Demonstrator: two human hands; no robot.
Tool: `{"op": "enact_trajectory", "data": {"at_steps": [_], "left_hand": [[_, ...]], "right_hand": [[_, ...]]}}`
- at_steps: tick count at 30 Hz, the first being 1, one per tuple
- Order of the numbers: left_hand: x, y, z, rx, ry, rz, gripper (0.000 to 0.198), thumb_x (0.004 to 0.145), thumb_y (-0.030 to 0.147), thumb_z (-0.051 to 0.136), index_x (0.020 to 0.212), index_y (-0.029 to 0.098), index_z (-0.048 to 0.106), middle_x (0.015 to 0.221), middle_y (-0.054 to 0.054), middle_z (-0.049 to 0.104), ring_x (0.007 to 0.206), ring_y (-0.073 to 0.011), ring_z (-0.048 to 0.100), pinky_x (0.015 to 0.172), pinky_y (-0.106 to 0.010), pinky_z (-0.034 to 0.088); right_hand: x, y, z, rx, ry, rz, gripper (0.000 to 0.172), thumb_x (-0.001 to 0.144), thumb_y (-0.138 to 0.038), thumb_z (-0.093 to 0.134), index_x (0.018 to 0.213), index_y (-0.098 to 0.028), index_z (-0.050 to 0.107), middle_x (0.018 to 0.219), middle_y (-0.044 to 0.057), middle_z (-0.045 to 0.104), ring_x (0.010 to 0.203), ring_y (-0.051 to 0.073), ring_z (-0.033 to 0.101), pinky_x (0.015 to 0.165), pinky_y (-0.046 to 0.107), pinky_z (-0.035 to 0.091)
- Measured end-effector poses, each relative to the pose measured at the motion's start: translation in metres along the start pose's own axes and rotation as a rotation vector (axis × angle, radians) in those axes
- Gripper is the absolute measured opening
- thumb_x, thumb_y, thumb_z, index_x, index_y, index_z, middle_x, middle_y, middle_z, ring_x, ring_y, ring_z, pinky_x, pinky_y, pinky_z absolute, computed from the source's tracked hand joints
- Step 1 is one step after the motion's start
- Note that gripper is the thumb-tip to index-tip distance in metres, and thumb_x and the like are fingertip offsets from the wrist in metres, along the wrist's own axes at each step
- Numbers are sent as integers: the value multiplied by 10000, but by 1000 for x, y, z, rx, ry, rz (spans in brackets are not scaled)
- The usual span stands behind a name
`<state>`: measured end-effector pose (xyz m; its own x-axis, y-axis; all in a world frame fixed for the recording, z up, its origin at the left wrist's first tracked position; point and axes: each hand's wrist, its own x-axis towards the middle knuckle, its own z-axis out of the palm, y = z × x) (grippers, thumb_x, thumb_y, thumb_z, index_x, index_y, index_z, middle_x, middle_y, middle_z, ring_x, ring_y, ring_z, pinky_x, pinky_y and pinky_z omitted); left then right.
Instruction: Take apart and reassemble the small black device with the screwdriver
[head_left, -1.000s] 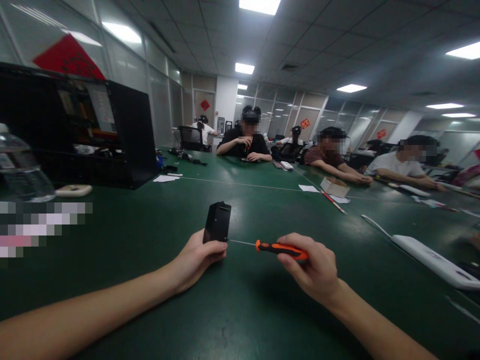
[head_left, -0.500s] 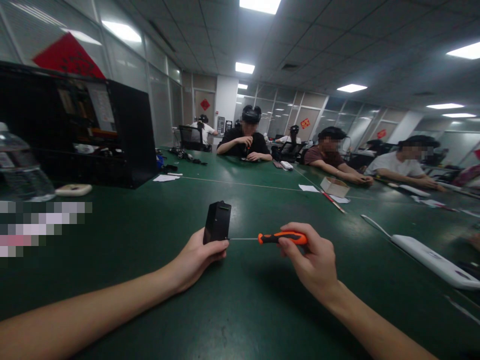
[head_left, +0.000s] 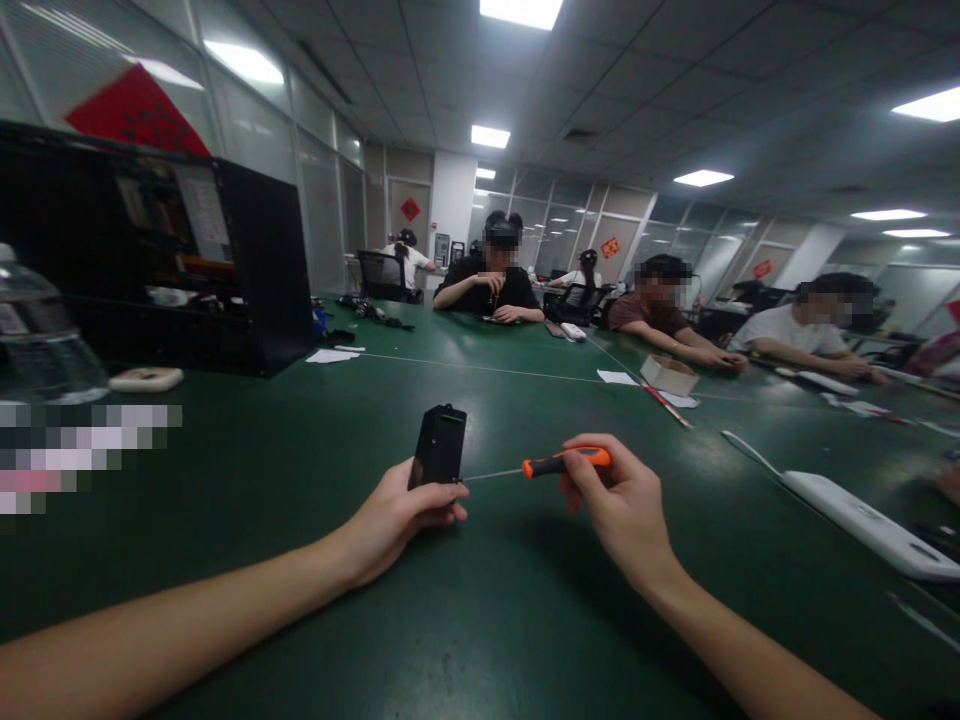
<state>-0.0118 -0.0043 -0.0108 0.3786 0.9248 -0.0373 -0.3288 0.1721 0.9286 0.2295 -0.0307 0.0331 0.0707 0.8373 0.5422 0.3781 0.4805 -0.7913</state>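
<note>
My left hand (head_left: 405,505) is closed around the lower part of a small black box-like case (head_left: 441,448), held up over the green table. In my right hand (head_left: 619,495) is a screwdriver (head_left: 566,462) with an orange and black handle, gripped between thumb and fingers. Its thin metal shaft points left, and the tip meets the case's lower right edge beside my left thumb. A tiny dark spot, perhaps a screw, shows at that tip; it is too small to make out.
A large black computer case (head_left: 270,270) and a water bottle (head_left: 45,330) stand at the left. On the green table (head_left: 480,620) lie a white power strip (head_left: 870,522), a small open box (head_left: 670,374) and papers (head_left: 334,355). Several people sit beyond, one person (head_left: 491,285) directly opposite.
The screwdriver has tilted, its handle now higher than its tip. My right hand has risen slightly and shifted left. The black case has moved a little to the right.
</note>
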Motion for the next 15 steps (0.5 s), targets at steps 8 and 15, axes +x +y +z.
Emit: {"op": "enact_trajectory", "data": {"at_steps": [8, 15], "left_hand": [[-2, 1, 1, -4, -18, -30, 385, 740, 266, 777, 1064, 104, 646, 1122, -170, 702, 905, -231, 703, 825, -328, 521], [-3, 1, 0, 51, -37, 4, 447, 769, 325, 750, 1136, 113, 609, 1074, -159, 714, 815, -215, 699, 740, -319, 508]], "right_hand": [[6, 4, 1, 44, -17, 79, 264, 867, -442, 648, 872, -180, 617, 526, -31, 590, 417, 127, 537, 398, 230, 433], [4, 3, -2, -2, -18, 36, 254, 883, -434, 621, 876, -180, 610, 505, -41, 558, 404, 131, 527, 385, 234, 430]]}}
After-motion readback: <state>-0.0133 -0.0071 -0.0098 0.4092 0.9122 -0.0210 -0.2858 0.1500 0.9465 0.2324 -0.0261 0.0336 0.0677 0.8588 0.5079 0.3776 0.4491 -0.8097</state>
